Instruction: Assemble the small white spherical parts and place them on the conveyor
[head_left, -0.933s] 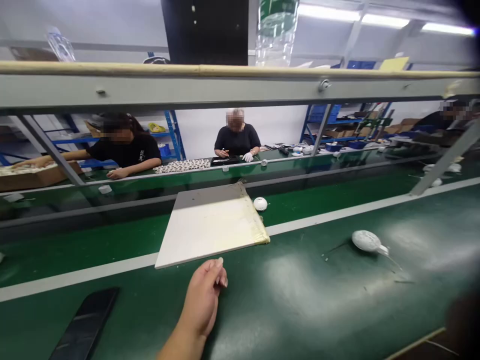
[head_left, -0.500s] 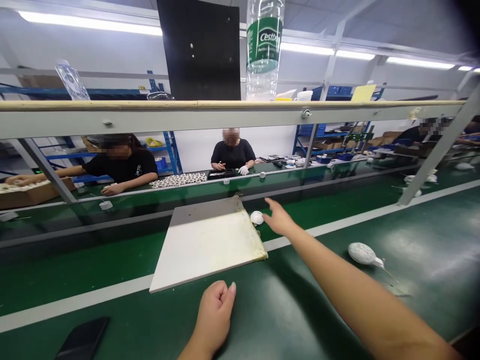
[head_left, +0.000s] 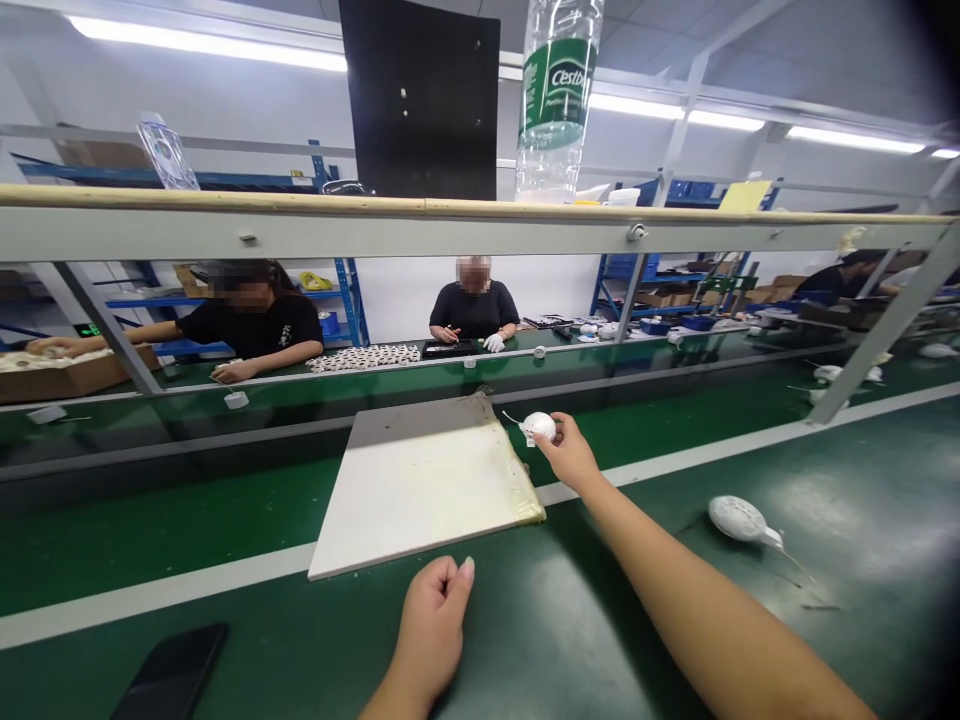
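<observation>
My right hand (head_left: 571, 455) grips a white rounded device (head_left: 538, 428) with a thin tail, just off the right edge of a white board (head_left: 420, 490). Fingers and thumb close on the device's right side. The board lies flat across the green belt and the near worktop, its right edge covered in yellowish tape. In front of the board, my left hand (head_left: 435, 620) rests as a fist, thumb on top, and nothing shows in it. Another white oval device (head_left: 741, 520) with a thin wire lies on the worktop, right of my right forearm.
A black phone-like slab (head_left: 171, 672) lies at the near left. A metal rail (head_left: 450, 232) with a bottle (head_left: 559, 110) on it crosses above the belt (head_left: 187, 540). Slanted posts (head_left: 862, 340) stand at both sides. Co-workers sit beyond, and more white devices lie at the far right.
My right hand has closed on the white device that lay beside the board and lifted it a little. My left fist stays in place. The view has shifted slightly.
</observation>
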